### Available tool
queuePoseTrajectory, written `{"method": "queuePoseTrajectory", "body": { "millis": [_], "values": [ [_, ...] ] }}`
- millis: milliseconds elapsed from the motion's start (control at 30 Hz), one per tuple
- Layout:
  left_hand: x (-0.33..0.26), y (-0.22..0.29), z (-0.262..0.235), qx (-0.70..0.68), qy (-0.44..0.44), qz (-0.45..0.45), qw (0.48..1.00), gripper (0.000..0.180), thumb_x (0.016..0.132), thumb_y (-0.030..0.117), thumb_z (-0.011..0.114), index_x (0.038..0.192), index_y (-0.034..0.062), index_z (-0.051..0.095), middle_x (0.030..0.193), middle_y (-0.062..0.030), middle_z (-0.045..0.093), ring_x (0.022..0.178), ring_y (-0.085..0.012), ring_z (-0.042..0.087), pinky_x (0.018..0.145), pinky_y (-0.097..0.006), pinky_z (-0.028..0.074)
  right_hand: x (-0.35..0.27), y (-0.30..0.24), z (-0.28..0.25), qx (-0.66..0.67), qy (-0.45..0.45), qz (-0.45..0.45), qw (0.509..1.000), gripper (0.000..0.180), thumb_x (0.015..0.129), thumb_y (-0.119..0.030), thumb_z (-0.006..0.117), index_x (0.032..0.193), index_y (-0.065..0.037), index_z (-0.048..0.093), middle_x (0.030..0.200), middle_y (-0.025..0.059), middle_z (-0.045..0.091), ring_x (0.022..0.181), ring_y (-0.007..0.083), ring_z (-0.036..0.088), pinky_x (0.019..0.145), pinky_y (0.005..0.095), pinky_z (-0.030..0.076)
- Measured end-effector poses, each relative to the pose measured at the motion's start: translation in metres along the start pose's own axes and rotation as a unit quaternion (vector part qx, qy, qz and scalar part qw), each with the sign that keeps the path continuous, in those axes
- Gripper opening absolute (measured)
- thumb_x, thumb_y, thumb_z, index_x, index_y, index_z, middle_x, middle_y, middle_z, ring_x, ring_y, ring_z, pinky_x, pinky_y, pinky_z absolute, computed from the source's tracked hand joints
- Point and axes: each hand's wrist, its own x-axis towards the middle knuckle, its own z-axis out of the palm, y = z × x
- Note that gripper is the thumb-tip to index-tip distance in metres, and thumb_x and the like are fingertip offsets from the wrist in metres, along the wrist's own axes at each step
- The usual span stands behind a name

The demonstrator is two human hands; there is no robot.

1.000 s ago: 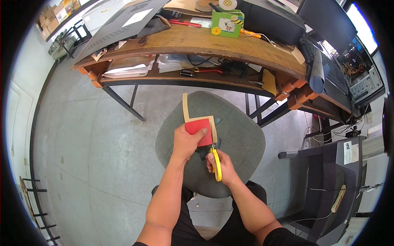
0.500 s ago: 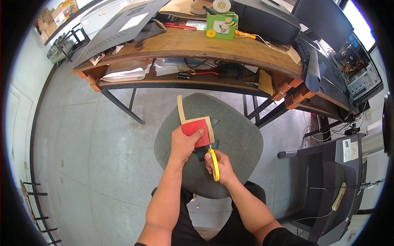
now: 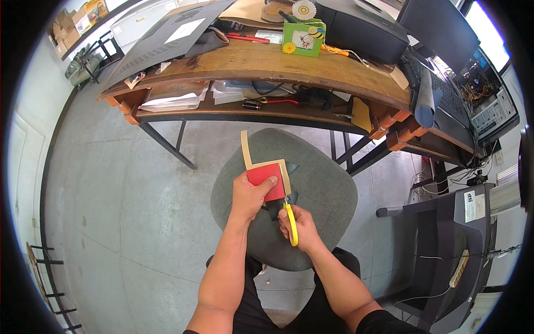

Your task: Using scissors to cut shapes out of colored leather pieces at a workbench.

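My left hand (image 3: 248,195) pinches a red rectangular piece (image 3: 262,177) together with a tan sheet, thumb on top. A narrow tan strip (image 3: 245,148) runs along the red piece's far and right edges and sticks out away from me. My right hand (image 3: 299,225) is closed round the yellow handle of a pair of scissors (image 3: 291,222). The blades lie along the right edge of the red piece, between it and the strip. Dark scraps (image 3: 273,208) lie beneath on the grey chair seat (image 3: 328,206). My fingers partly hide the scissors' handle loops.
Beyond the seat stands a wooden desk (image 3: 245,61) with a shelf of papers below its top. On it are a green decorated box (image 3: 302,39), a black printer (image 3: 361,28) and a large grey panel (image 3: 167,39). An open computer case (image 3: 492,106) and a dark cabinet (image 3: 445,250) stand at right.
The whole view has shifted very slightly. Both hands, the red piece and the scissors keep nearly the same places relative to each other.
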Motion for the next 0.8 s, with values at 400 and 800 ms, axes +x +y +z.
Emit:
{"method": "queuePoseTrajectory", "body": {
  "millis": [400, 800],
  "values": [
    [-0.005, -0.006, 0.012, 0.046, -0.022, -0.026, 0.998, 0.020, 0.074, 0.004, 0.068, 0.092, -0.0035, 0.061, 0.083, -0.0085, 0.064, 0.071, -0.0124, 0.060, 0.064, -0.026, 0.050, -0.001, -0.006, -0.008, 0.013, -0.014, -0.038, 0.999, 0.037, 0.086, -0.039, 0.055, 0.084, -0.003, 0.047, 0.060, -0.0012, 0.043, 0.052, 0.0075, 0.042, 0.048, 0.0222, 0.035],
    [-0.005, -0.003, 0.008, 0.032, -0.028, -0.021, 0.999, 0.021, 0.075, 0.004, 0.067, 0.094, -0.0027, 0.061, 0.085, -0.0077, 0.064, 0.074, -0.0121, 0.060, 0.066, -0.026, 0.050, -0.001, -0.011, -0.002, 0.047, -0.004, -0.025, 0.999, 0.035, 0.086, -0.037, 0.056, 0.079, -0.004, 0.048, 0.056, -0.0021, 0.042, 0.047, 0.0063, 0.040, 0.043, 0.0215, 0.033]
  ]
}}
